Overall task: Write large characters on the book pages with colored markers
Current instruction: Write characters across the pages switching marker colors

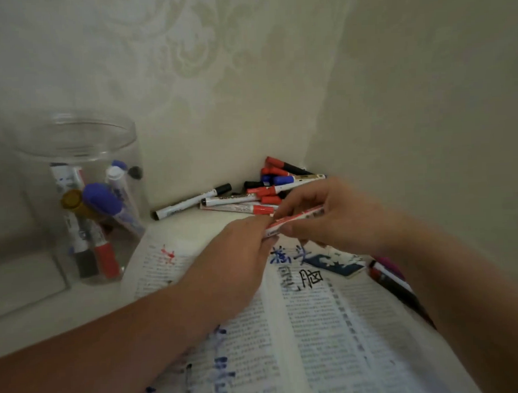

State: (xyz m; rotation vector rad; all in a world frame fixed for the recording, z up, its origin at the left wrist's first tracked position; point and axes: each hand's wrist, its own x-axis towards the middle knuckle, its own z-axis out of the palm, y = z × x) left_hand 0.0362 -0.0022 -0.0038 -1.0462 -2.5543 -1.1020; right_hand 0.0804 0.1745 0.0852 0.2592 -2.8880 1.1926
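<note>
An open book point(317, 327) of printed text lies in front of me, with large blue, black and red characters written on both pages. Above its top edge both hands hold one white marker with red print point(297, 217). My left hand point(242, 247) grips the marker's left end. My right hand point(335, 213) pinches its barrel from the right. The marker's tip and cap are hidden by my fingers.
A clear plastic jar point(83, 204) with several markers stands at the left. A pile of red, blue and black markers point(263, 190) lies in the wall corner behind my hands. More markers point(392, 276) lie beside the book's right edge. Walls close in behind and right.
</note>
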